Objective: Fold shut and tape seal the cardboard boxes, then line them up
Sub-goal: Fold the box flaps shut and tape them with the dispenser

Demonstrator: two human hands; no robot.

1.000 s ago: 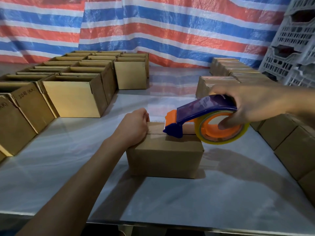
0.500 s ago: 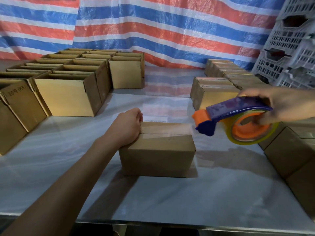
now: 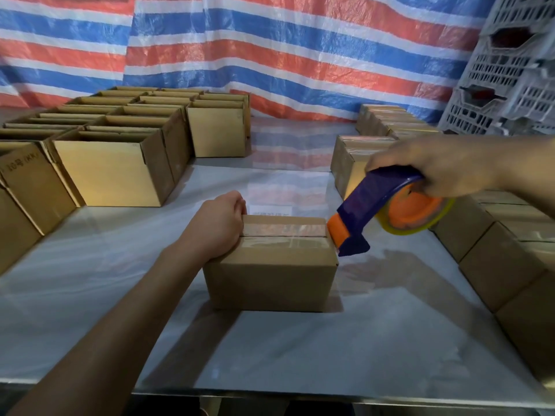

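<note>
1. The left hand (image 3: 220, 225) curled its fingers over the left end of the box (image 3: 270, 274), pinning it mid-tabletop (image 3: 360, 340).
2. The right hand (image 3: 444, 166) gripped the tape dispenser (image 3: 384, 205), nose at the box's right edge.
3. The tape (image 3: 282, 231) covered the seam; whether it was cut was unclear. Advisable: carry it down the side, then tear.

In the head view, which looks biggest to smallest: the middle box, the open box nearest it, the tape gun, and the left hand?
1. middle box and open box: they look about alike, and the middle one is nearer the camera, so I won't rank them.
2. tape gun
3. left hand
</note>
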